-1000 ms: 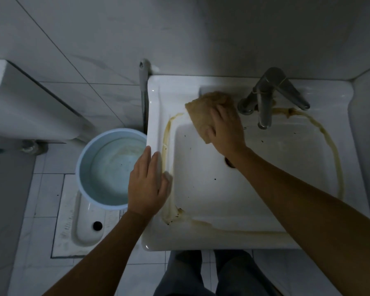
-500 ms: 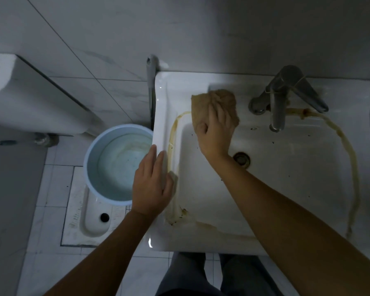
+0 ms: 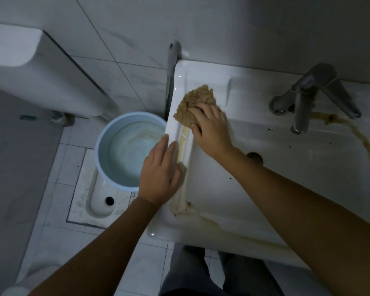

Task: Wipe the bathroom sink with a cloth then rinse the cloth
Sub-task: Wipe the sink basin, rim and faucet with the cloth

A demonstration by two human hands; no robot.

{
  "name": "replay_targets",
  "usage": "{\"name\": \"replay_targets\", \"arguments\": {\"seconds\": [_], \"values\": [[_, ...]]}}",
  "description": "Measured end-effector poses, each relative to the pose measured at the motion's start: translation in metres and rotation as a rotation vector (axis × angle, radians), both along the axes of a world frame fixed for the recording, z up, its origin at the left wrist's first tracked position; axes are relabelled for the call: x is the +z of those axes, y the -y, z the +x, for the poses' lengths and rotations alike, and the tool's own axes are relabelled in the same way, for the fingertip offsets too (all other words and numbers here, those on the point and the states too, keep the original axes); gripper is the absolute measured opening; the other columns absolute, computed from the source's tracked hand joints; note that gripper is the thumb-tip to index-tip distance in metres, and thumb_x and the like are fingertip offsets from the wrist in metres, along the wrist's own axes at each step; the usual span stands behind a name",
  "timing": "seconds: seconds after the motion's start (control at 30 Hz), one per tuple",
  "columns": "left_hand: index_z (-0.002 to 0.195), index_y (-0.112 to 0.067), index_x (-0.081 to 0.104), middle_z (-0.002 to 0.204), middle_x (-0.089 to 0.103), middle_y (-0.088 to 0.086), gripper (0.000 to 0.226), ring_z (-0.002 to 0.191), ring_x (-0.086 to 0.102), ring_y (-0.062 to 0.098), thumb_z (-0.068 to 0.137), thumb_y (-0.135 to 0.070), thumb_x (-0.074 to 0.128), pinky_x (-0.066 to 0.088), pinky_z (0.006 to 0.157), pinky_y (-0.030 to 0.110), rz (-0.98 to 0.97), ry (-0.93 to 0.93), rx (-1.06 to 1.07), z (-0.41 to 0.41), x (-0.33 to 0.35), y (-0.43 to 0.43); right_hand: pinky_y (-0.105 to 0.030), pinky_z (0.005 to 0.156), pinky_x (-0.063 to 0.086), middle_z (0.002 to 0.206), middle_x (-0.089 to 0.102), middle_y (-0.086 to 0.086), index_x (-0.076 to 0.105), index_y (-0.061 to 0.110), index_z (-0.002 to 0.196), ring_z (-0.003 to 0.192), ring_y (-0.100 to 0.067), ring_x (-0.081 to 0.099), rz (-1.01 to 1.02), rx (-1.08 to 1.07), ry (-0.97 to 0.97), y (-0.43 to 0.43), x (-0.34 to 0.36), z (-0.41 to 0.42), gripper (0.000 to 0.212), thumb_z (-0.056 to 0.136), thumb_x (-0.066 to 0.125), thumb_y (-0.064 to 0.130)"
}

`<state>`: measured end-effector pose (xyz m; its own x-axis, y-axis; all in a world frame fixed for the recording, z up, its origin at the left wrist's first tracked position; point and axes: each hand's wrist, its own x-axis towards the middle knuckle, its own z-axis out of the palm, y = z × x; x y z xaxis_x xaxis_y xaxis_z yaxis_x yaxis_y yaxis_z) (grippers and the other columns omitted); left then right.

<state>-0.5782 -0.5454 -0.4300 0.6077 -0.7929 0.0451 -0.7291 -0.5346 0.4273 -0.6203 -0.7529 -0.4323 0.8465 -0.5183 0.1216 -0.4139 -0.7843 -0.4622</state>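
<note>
A white square sink [image 3: 203,82] fills the right half of the view, with a brown stain ring running around its rim. My right hand [image 3: 212,128] presses a crumpled tan cloth [image 3: 198,103] flat on the sink's back left corner, at the top of the stain line on the left rim. My left hand [image 3: 159,174] rests flat and open on the sink's left edge, fingers pointing away from me. A metal tap [image 3: 308,97] stands at the back right, with the drain [image 3: 254,157] in the basin below my right forearm.
A light blue bucket [image 3: 107,133] holding water stands on the floor just left of the sink, over a white squat toilet pan [image 3: 98,201]. A grey pipe [image 3: 171,71] runs down the tiled wall beside the sink. A white cistern [image 3: 30,67] hangs at the left.
My right hand has slid the cloth left along the back rim from near the tap to the back left corner. My left hand has stayed on the left edge.
</note>
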Motion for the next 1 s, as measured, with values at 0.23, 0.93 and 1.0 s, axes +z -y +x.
{"name": "replay_targets", "arguments": {"seconds": [0.23,0.93,1.0], "values": [[0.15,-0.011,0.041,0.161,0.035,0.015,0.058,0.141,0.04,0.03,0.098,-0.035,0.05,0.034,0.115,0.04,-0.017,0.007,-0.002,-0.002,0.0,0.0,-0.046,0.106,0.042,0.136,0.055,-0.008,0.06,0.014,0.135,0.125,-0.029,0.046,0.091,0.022,0.058,-0.025,-0.001,-0.017,0.048,0.088,0.053,0.009],[0.149,-0.008,0.042,0.16,0.035,0.018,0.059,0.14,0.042,0.034,0.097,-0.034,0.048,0.039,0.112,0.046,-0.02,-0.04,-0.004,-0.001,0.004,0.002,-0.045,0.1,0.048,0.142,0.044,-0.017,0.05,0.016,0.141,0.126,-0.037,0.043,-0.071,-0.461,-0.209,0.071,0.013,-0.054,0.045,0.096,0.054,0.021],[0.15,-0.009,0.042,0.161,0.035,0.017,0.059,0.14,0.042,0.033,0.097,-0.035,0.048,0.039,0.112,0.046,-0.015,-0.044,-0.004,-0.001,0.004,0.001,-0.043,0.1,0.05,0.142,0.044,-0.013,0.052,0.017,0.139,0.129,-0.034,0.043,-0.007,-0.406,-0.134,0.062,0.011,-0.054,0.044,0.095,0.055,0.016]]}}
